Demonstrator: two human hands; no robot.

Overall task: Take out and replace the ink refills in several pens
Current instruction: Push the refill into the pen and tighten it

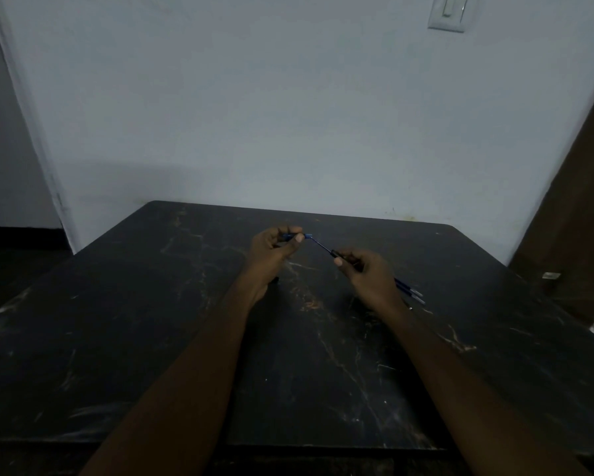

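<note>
My left hand [275,250] pinches the blue end piece [307,236] of a pen between thumb and fingers, above the middle of the dark table [151,321]. A thin dark refill [321,244] runs from that piece down to the right into a dark pen barrel [343,257], which my right hand [364,273] grips. Both hands are raised a little off the tabletop. Behind my right wrist lie a few loose refills [410,292] with pale tips; my hand hides their far ends.
The table is black with pale marble veins and stands against a white wall [288,115]. A small dark object [275,280] sits under my left wrist. A brown door [577,218] is at the right, with a small metal item [551,275] by the table's right edge.
</note>
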